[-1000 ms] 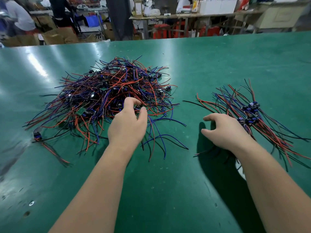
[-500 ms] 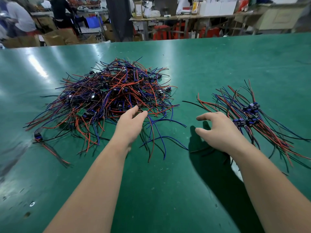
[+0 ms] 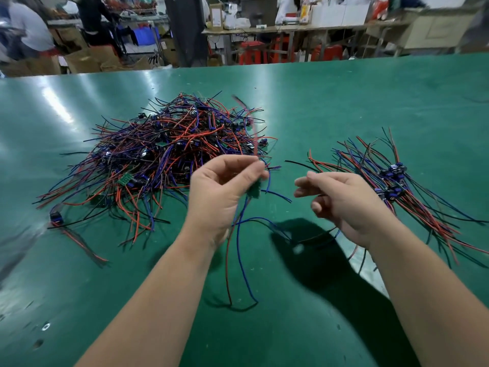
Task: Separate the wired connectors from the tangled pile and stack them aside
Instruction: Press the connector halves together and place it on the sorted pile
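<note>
A tangled pile [image 3: 169, 152] of red, blue and black wired connectors lies on the green table, left of centre. My left hand [image 3: 219, 194] is raised in front of the pile and pinches one wired connector [image 3: 254, 190], a small green board whose red and blue wires hang down to the table. One wire sticks up blurred above my fingers. My right hand [image 3: 341, 200] hovers just right of it, fingers loosely curled, holding nothing. A sorted stack [image 3: 391, 181] of connectors lies at the right.
The green table [image 3: 344, 102] runs wide on all sides. One stray connector [image 3: 56, 217] with red and black wires lies at the left. Beyond the far edge are workbenches, cardboard boxes, red stools and people.
My left hand has lifted a wired connector out of the pile's near edge and brought it toward me. My right hand has risen off the table and moved toward the left hand.
</note>
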